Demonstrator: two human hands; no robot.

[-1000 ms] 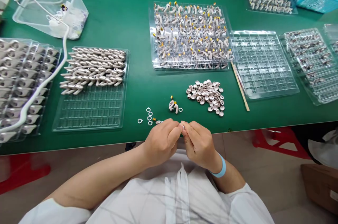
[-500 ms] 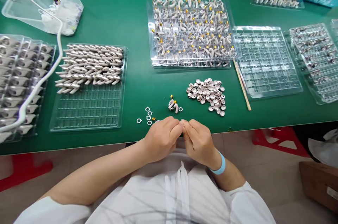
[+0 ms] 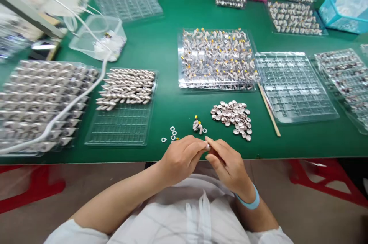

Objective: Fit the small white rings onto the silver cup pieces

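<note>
At the table's front edge, my left hand [image 3: 181, 158] pinches a small pale part [image 3: 207, 147] between thumb and forefinger; its kind is mostly hidden. Close beside it, my right hand [image 3: 228, 164] has thumb and forefinger spread apart around the part's right side. I see nothing held in the right hand. Just beyond the hands lie several small white rings [image 3: 173, 133] and a few curved beige pieces [image 3: 197, 125] with yellow tabs. A pile of small round beige caps [image 3: 232, 115] is spread out to the right of these.
A clear tray of curved pieces [image 3: 217, 60] stands ahead. To its right are a bare clear tray [image 3: 296, 87] and a thin wooden stick [image 3: 270, 112]. Trays of beige shells [image 3: 43, 102] and slim parts [image 3: 126, 87] lie left, crossed by a white cable [image 3: 71, 102].
My hands were pressed together; now the right fingers have opened away, and a pale part shows at the left fingertips. The head view has shifted, showing more of the table's far side.
</note>
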